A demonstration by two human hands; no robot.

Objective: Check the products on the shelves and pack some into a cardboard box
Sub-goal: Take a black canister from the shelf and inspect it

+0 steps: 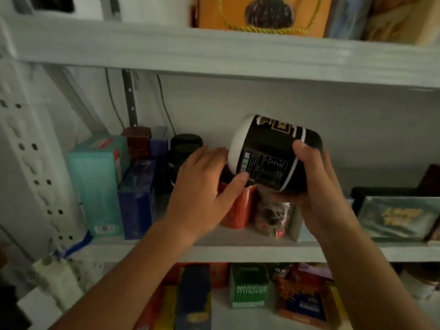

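Observation:
A black jar (pixel 269 151) with a white base and white-striped label is tilted on its side in front of the middle shelf (pixel 238 248). My right hand (pixel 319 191) grips it from the lid end and underneath, thumb on top. My left hand (pixel 204 186) touches its white base with the thumb against the label. Below the jar stand an orange-red container (pixel 238 210) and a clear jar (pixel 273 217) of dark and red pieces. No cardboard box is in view.
On the middle shelf stand a teal box (pixel 97 184), a blue box (pixel 137 198), black jars (pixel 183 148) and, at the right, a flat picture box (pixel 395 215). The lower shelf holds a green box (pixel 248 284) and colourful packs. An orange box (pixel 262 13) sits on the top shelf.

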